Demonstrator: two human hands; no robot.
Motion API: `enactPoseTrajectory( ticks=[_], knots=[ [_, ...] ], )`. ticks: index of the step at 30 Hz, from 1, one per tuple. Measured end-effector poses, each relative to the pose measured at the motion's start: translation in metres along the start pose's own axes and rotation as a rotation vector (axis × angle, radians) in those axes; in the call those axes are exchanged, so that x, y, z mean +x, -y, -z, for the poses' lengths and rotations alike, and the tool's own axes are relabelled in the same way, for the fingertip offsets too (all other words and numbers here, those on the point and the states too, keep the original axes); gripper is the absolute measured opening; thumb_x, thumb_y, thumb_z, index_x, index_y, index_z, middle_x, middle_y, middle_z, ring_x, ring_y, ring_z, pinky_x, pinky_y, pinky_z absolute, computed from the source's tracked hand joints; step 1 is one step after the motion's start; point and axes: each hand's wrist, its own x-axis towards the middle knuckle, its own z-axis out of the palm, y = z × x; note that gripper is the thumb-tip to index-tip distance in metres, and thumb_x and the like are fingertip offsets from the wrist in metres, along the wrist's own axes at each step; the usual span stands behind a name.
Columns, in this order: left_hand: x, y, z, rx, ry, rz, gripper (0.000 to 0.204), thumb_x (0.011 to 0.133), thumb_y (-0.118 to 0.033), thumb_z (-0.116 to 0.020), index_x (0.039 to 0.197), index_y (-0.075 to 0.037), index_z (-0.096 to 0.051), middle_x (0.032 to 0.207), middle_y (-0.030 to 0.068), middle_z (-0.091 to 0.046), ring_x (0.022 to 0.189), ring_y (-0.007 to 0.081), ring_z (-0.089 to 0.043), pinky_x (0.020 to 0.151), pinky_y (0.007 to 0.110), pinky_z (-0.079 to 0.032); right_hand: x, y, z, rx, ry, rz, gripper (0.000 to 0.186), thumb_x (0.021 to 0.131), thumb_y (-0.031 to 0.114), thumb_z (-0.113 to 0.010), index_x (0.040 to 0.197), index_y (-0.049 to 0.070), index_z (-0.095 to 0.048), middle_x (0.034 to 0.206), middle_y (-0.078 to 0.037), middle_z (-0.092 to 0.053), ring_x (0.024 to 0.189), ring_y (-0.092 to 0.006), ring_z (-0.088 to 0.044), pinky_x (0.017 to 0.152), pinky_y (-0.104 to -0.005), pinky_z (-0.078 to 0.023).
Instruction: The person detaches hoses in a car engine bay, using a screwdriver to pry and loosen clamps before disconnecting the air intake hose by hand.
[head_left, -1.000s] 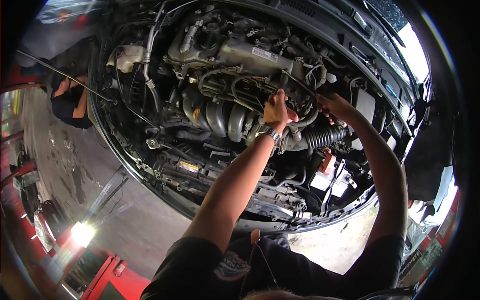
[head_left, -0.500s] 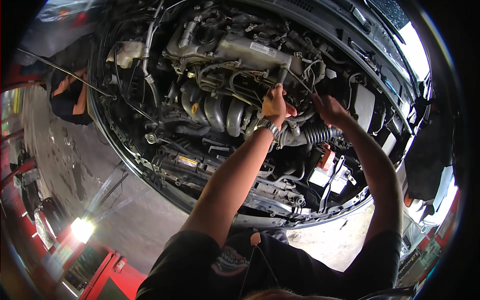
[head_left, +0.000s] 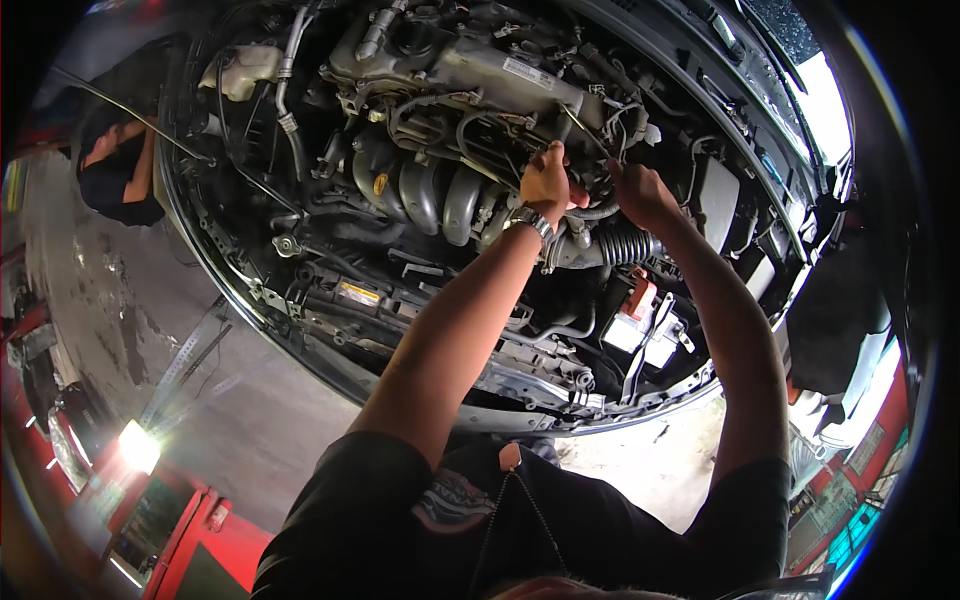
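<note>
Right hand (head_left: 648, 197) grips thin rod (head_left: 588, 131); left hand (head_left: 546, 186) curls below dark hose (head_left: 565, 124) (hold unclear). Skewed pressure could cause slipping.

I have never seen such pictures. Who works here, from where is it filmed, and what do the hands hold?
There is no robot: these are a person's bare hands. A wide fisheye camera on the head looks down, so straight edges bend. Below lies a car engine, with a battery nearer the person. The right hand grips a thin metal rod; the left hand is at a dark tube, its exact grip hidden.
</note>
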Motion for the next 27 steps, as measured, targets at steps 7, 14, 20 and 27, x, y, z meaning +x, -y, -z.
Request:
enactPoseTrajectory(
  ticks=[7, 14, 20, 27],
  knots=[
    [0.001, 0.006, -0.004, 0.016, 0.016, -0.049, 0.050, 0.102, -0.051, -0.049, 0.112, -0.002, -0.055, 0.067, 0.0171, -0.067, 0.050, 0.0297, -0.067, 0.053, 0.041, -0.058, -0.013, 0.014, -0.026, 0.086, 0.018, -0.207, 0.067, 0.107, 0.052, -0.039, 0.095, -0.006, -0.071, 0.092, -0.035, -0.069, 0.096, -0.0512, -0.068, 0.088, -0.0562, -0.054],
    [0.003, 0.006, 0.001, 0.001, 0.059, -0.046, 0.053, 0.102, -0.051, -0.050, 0.113, 0.001, -0.059, 0.073, 0.0175, -0.070, 0.049, 0.0290, -0.069, 0.050, 0.038, -0.059, -0.027, 0.030, 0.041, 0.112, 0.211, -0.154, 0.075, 0.105, 0.059, -0.042, 0.092, -0.009, -0.069, 0.083, -0.030, -0.071, 0.076, -0.0439, -0.073, 0.078, -0.0526, -0.057],
    [-0.004, -0.003, 0.000, 0.053, 0.066, -0.007, 0.050, 0.103, -0.047, -0.043, 0.119, -0.001, -0.053, 0.068, 0.0195, -0.070, 0.055, 0.0276, -0.071, 0.061, 0.039, -0.058, -0.004, -0.016, 0.056, -0.052, 0.119, -0.005, 0.070, 0.104, 0.060, -0.049, 0.093, -0.007, -0.066, 0.072, -0.024, -0.069, 0.062, -0.0340, -0.072, 0.062, -0.0457, -0.056],
    [0.002, -0.008, 0.009, 0.050, 0.079, 0.049, 0.042, 0.104, -0.046, -0.043, 0.118, -0.008, -0.056, 0.071, 0.0180, -0.072, 0.058, 0.0254, -0.071, 0.056, 0.037, -0.056, 0.033, -0.006, 0.081, -0.083, 0.303, 0.069, 0.058, 0.107, 0.053, -0.047, 0.091, 0.000, -0.063, 0.070, -0.015, -0.068, 0.053, -0.0257, -0.068, 0.053, -0.0384, -0.056]
  ],
)
